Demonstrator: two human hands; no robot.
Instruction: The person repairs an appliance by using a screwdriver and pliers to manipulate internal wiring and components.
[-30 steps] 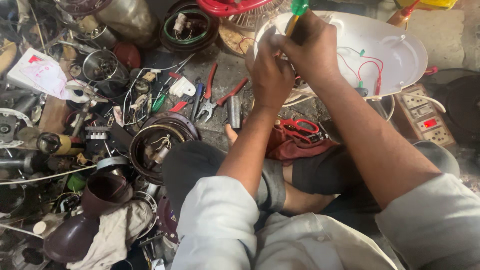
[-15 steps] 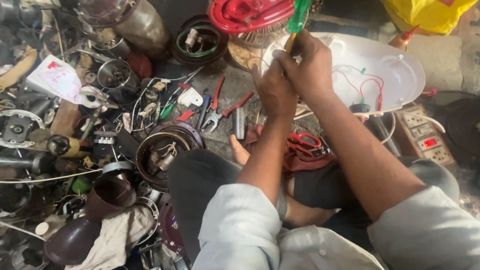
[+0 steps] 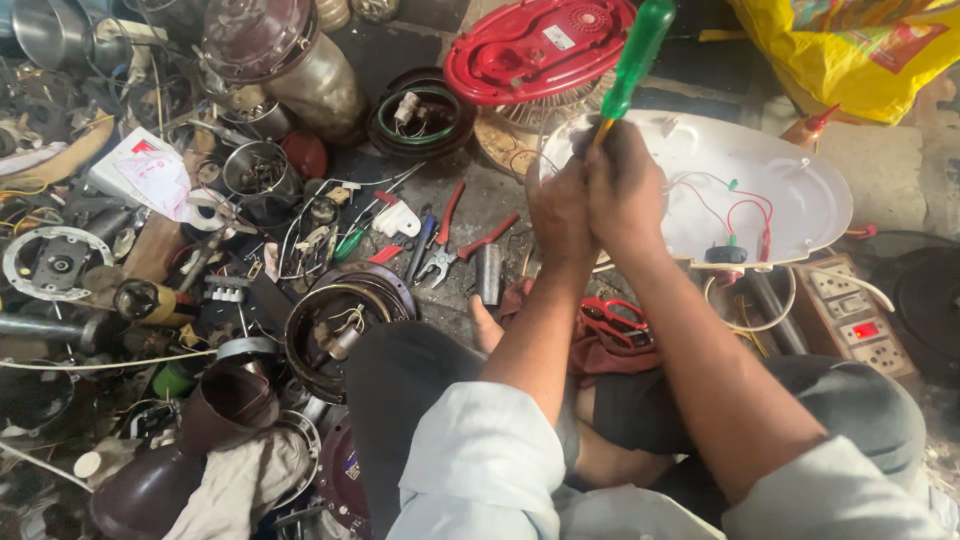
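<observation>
From the head view, the person sits cross-legged on the floor (image 3: 500,200) with a white oval housing (image 3: 790,190) open in front of them, its red wires (image 3: 735,210) bare inside; the job looks mid-way, the casing not closed up. Both hands meet at its left rim. The right hand (image 3: 625,195) is clamped tight round a green-handled screwdriver (image 3: 632,55), shaft pointing down into the housing. The left hand (image 3: 558,215) is curled shut against it, steadying; what it grips I cannot tell. Red-handled pliers (image 3: 450,245) lie nearer left, a red fan base (image 3: 535,45) sits beyond.
</observation>
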